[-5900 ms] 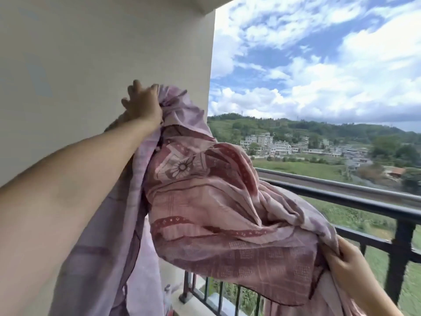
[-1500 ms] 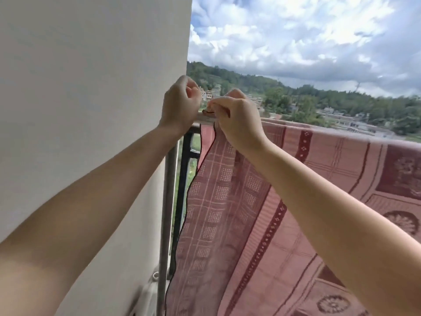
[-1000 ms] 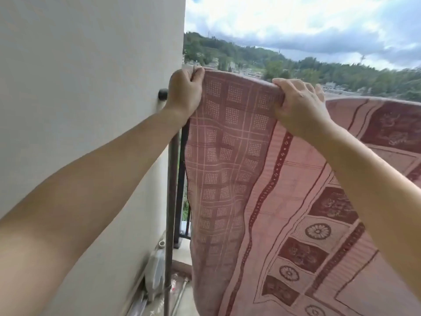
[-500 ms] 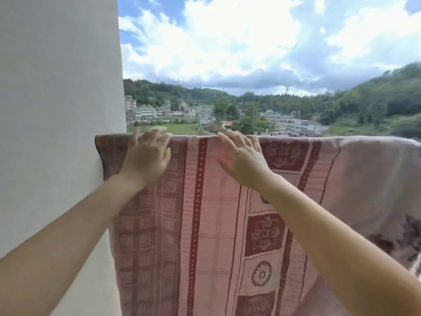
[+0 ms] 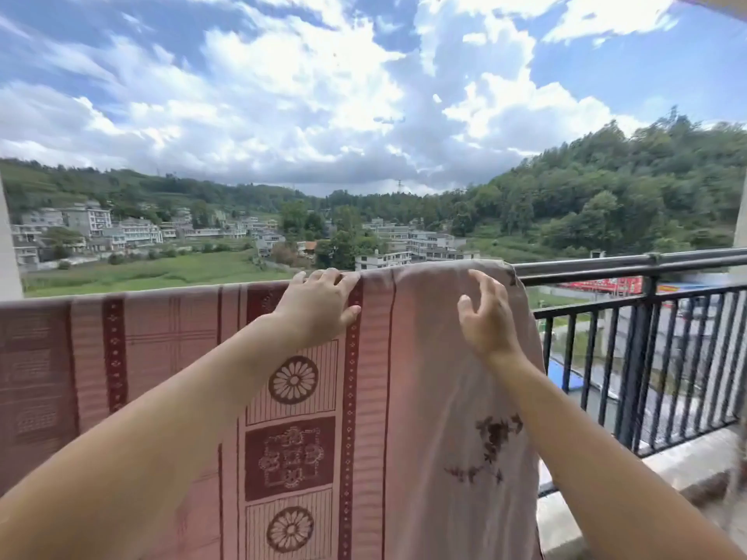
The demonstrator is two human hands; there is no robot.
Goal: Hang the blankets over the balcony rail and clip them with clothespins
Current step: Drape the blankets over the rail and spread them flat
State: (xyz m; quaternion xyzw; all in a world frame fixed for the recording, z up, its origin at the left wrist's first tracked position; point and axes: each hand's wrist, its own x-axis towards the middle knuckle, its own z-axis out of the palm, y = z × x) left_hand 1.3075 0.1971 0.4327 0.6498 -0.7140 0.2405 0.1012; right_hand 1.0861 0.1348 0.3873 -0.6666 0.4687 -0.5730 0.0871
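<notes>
Head view, balcony, read from left to right. A pink blanket (image 5: 169,357) with dark red bands, flower roundels and square panels hangs over the balcony rail (image 5: 630,263), covering it from the left edge of the view to a point right of centre; the cloth falls on the near side down past the bottom of the view. Its right part shows a paler face with a dark red floral motif, and its right edge hangs just beside the bare section of rail.

The left hand (image 5: 319,307) lies flat on the blanket at the top of the rail, fingers straight and spread over the fold, thumb below on the near face; it presses the cloth and grips nothing. The right hand (image 5: 487,315) is held up just in front of the paler part of the blanket, near its right top corner, fingers loosely curled and apart; whether the fingertips touch the cloth cannot be told, and nothing is held in it.

To the right, the bare black rail and its upright bars (image 5: 663,357) run to the edge of the view above a concrete ledge (image 5: 687,458). Beyond lie buildings (image 5: 133,232), fields, wooded hills (image 5: 614,196) and a cloudy sky (image 5: 323,95).
</notes>
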